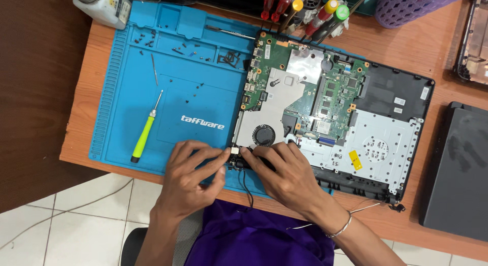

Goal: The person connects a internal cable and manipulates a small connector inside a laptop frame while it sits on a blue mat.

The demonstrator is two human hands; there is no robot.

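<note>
An opened laptop (391, 93) lies on the desk with its green circuit board (305, 88), silver heat plate and round black fan (264, 135) showing. My left hand (190, 177) and my right hand (282, 174) meet at the laptop's near left corner. Their fingertips pinch a small connector part (235, 151) with a black cable (246, 187) hanging from it toward me. A thin bracelet sits on my right wrist.
A blue repair mat (168, 83) holds a green-handled screwdriver (143, 136), a thin metal tool (154, 68) and several loose screws (203, 57). Screwdrivers (305, 14) stand at the back, with a white bottle (104, 5) and purple basket (406, 6). A dark panel (457, 169) lies right.
</note>
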